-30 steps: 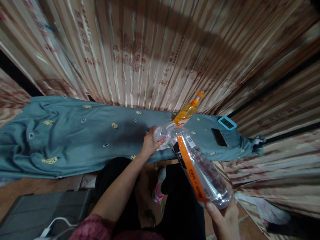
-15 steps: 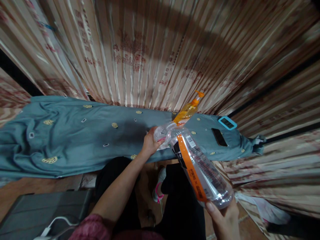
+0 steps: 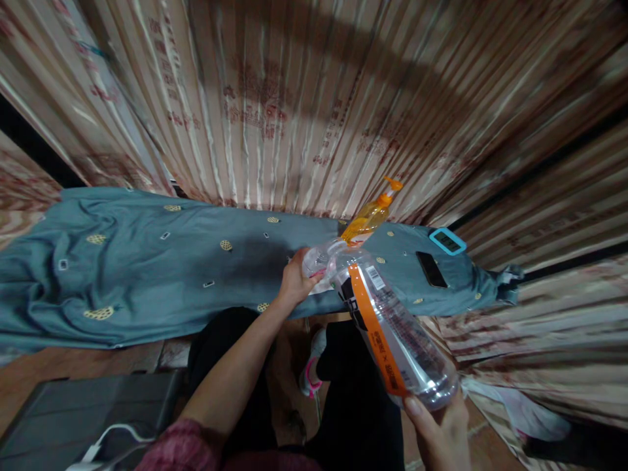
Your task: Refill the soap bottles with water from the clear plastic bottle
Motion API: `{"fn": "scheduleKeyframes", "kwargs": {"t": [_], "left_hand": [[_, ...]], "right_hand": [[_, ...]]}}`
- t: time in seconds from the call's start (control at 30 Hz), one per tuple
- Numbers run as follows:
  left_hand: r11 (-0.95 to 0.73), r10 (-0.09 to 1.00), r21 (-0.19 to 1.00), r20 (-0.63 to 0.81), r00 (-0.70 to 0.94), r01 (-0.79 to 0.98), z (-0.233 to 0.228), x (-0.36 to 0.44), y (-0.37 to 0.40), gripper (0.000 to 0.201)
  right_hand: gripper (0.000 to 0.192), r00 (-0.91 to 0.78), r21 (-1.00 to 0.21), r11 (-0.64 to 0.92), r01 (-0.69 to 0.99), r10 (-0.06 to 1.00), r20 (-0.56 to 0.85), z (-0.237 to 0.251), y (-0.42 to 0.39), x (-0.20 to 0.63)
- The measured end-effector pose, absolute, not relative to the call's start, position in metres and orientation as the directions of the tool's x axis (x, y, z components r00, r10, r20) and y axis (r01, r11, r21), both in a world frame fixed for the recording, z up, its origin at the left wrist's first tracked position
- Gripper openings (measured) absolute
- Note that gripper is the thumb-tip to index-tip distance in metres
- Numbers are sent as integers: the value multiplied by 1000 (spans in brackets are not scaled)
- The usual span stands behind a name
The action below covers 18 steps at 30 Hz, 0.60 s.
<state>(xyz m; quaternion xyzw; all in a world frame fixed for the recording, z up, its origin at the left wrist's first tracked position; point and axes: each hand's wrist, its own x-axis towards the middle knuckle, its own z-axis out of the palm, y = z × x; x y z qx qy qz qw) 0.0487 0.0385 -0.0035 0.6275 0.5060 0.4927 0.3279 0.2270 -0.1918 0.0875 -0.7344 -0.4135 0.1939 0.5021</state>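
Note:
My right hand [image 3: 444,432] is closed around the base of a large clear plastic bottle [image 3: 380,327] with an orange and black label. The bottle lies tilted, its neck pointing up and to the left. At its mouth is a small clear plastic container [image 3: 316,258], with my left hand [image 3: 294,281] closed on it. The two openings meet or nearly meet; I cannot tell if they touch. Any liquid in either is hard to make out. Just behind them stands a pump bottle [image 3: 366,222] of amber liquid with an orange pump, its lower part hidden.
A grey-green cloth with pineapple prints [image 3: 147,275] covers the long surface ahead. At its right lie a black phone [image 3: 432,269] and a blue-framed digital clock [image 3: 447,241]. Patterned curtains [image 3: 275,131] hang behind. A dark grey box [image 3: 93,412] with a white cable sits lower left.
Hands and bottles hold almost the same place. The view has shifted very slightly.

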Motion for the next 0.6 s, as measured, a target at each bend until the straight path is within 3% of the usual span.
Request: {"fn": "scheduleKeyframes", "kwargs": {"t": [0.6], "left_hand": [[-279, 957, 909, 290, 11, 308, -6, 50, 39, 57]], "right_hand": [[79, 548, -894, -129, 430, 824, 145, 81, -191, 239]]}}
